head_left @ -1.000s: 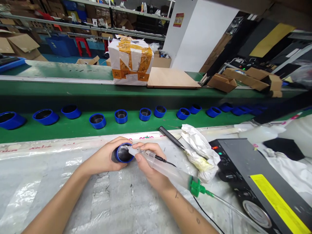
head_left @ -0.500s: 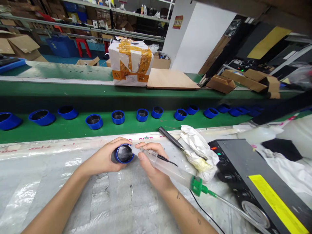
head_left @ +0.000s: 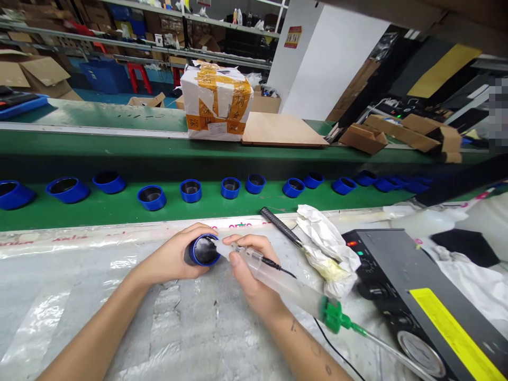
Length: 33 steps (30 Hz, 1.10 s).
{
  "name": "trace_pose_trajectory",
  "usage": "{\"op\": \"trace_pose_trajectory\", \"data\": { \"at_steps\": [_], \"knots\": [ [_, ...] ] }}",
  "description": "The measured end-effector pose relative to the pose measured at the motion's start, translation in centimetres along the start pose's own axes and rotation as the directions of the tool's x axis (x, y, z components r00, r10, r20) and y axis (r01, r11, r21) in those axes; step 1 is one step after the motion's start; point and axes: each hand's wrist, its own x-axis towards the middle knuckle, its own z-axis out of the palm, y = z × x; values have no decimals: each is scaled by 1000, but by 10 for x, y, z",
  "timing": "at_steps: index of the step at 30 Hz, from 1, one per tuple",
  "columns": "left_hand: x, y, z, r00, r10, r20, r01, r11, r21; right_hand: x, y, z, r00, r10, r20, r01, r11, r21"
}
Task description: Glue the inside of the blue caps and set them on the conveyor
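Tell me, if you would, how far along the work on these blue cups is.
Done: a row of blue cups stands on the green belt, though I cannot tell whether they are finished. In hand: the left hand holds one blue cup while the right hand holds a syringe with its tip at the cup's rim. Left: at least this cup; how many others remain cannot be told.

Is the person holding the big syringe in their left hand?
No, the right hand holds the clear syringe, while the left hand grips a blue cylinder.
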Motion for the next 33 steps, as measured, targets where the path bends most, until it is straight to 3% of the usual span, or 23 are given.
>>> {"op": "trace_pose_trajectory", "data": {
  "at_steps": [7, 33],
  "knots": [
    [2, 2, 0, 1000, 18, -4, -18, 1000, -10, 0, 3, 8, 999, -29, 38, 28, 999, 28],
    [1, 2, -3, 1000, -1, 16, 1, 1000, -25, -2, 4, 7, 991, 10, 133, -22, 996, 89]
  ]
}}
